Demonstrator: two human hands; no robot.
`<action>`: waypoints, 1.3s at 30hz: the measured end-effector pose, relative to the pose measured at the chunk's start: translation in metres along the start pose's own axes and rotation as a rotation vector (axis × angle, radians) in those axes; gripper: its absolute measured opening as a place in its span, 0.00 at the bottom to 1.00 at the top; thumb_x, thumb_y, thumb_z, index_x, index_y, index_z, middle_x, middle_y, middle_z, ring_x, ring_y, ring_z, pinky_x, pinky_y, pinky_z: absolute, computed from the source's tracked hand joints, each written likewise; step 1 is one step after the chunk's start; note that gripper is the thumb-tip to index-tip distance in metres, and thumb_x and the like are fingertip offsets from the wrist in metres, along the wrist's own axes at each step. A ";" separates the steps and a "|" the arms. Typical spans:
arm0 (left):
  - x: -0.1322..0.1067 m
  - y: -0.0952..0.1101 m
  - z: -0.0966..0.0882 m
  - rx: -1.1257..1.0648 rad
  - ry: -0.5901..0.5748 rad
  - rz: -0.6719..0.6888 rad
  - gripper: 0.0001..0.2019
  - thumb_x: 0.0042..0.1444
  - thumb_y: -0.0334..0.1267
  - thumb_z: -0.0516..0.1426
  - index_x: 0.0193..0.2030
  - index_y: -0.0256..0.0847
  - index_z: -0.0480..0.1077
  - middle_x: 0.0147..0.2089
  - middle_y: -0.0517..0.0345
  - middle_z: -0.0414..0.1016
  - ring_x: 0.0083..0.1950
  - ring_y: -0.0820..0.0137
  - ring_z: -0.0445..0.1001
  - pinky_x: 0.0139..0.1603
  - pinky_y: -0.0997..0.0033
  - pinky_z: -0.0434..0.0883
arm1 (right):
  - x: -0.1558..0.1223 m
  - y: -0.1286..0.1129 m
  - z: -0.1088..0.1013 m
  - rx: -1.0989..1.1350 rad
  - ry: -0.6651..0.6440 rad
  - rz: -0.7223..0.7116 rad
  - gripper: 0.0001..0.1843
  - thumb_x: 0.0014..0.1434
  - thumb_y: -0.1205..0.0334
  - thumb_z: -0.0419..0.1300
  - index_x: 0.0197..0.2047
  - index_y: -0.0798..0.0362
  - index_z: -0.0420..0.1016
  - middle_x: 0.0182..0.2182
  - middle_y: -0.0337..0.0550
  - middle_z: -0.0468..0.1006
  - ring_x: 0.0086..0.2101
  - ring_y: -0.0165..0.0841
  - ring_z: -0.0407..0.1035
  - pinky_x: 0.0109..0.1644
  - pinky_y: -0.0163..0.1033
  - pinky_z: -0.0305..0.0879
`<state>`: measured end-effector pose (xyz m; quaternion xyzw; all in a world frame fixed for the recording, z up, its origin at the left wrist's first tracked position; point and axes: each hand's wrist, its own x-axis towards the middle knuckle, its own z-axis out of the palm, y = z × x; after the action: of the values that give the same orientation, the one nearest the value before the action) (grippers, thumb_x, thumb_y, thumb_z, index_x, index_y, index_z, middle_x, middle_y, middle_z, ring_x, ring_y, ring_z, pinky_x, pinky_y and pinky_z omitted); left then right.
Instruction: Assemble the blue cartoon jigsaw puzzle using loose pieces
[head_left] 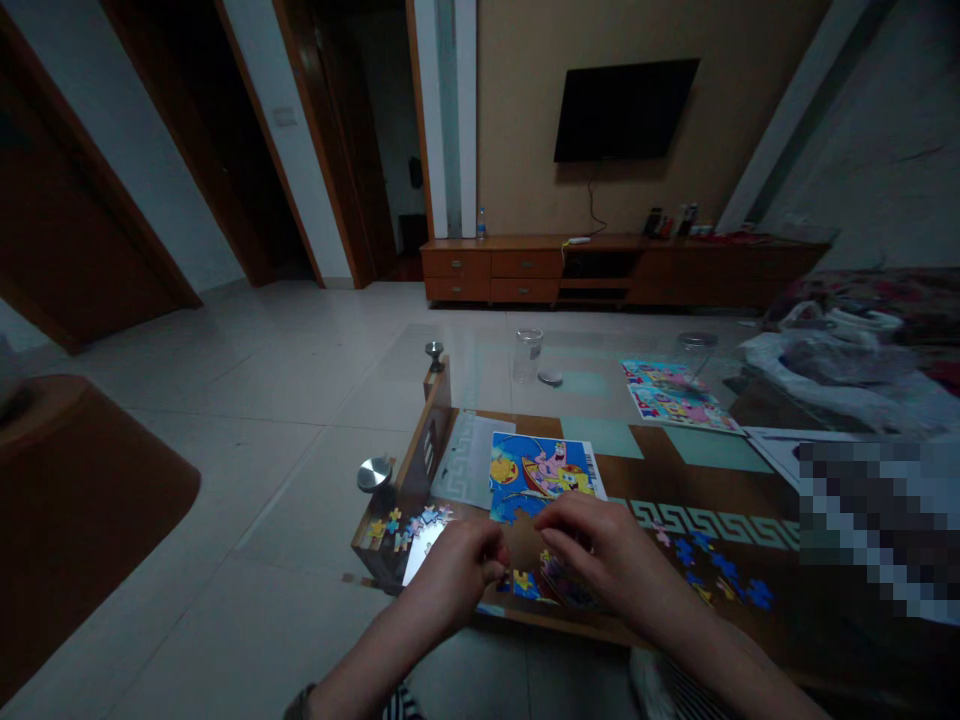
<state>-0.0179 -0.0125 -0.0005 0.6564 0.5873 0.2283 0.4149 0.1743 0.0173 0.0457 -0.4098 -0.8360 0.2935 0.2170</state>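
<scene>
A cartoon jigsaw puzzle [551, 468], with a jagged lower edge, lies on the glass-topped table [630, 475] in front of me. My left hand [466, 562] is over the table's near edge, its fingers curled with thumb against forefinger. Just beyond the puzzle's lower right stands my right hand [600, 545], fingers bent into a pinch. Whatever either hand may hold is too small or hidden to name. Joined puzzle pieces [526, 585] show below and between the hands. Loose pieces [409, 525] lie left of my left hand, and blue loose pieces [724, 575] are scattered right of my right wrist.
A clear glass jar [528, 355] and a round lid [550, 378] stand farther back. Colourful printed sheets [679, 395] lie at the right, under another clear container [696, 350]. Plastic bags [832, 350] are piled beyond. Metal knobs [374, 474] rise at the table's left end.
</scene>
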 end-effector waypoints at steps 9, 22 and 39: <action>0.002 -0.004 0.002 0.061 0.021 0.013 0.06 0.44 0.25 0.55 0.25 0.40 0.66 0.29 0.61 0.73 0.34 0.71 0.69 0.34 0.73 0.59 | -0.001 -0.004 0.000 -0.013 -0.030 0.015 0.07 0.59 0.73 0.58 0.34 0.52 0.74 0.34 0.41 0.77 0.37 0.34 0.70 0.43 0.40 0.63; -0.003 -0.013 -0.007 0.128 0.079 -0.039 0.07 0.42 0.25 0.52 0.25 0.40 0.66 0.31 0.58 0.74 0.35 0.68 0.69 0.34 0.70 0.58 | -0.002 0.000 0.002 -0.040 -0.038 -0.013 0.08 0.60 0.72 0.56 0.34 0.51 0.74 0.32 0.40 0.77 0.34 0.33 0.70 0.40 0.39 0.64; -0.004 -0.027 -0.042 -0.094 0.118 -0.131 0.02 0.46 0.31 0.52 0.26 0.41 0.63 0.30 0.58 0.70 0.32 0.70 0.68 0.36 0.68 0.66 | -0.007 0.011 -0.001 -0.124 -0.038 0.017 0.08 0.59 0.72 0.57 0.33 0.52 0.74 0.32 0.41 0.77 0.33 0.33 0.70 0.38 0.39 0.64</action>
<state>-0.0673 -0.0052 0.0019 0.5818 0.6411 0.2662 0.4238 0.1854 0.0178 0.0382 -0.4240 -0.8529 0.2510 0.1727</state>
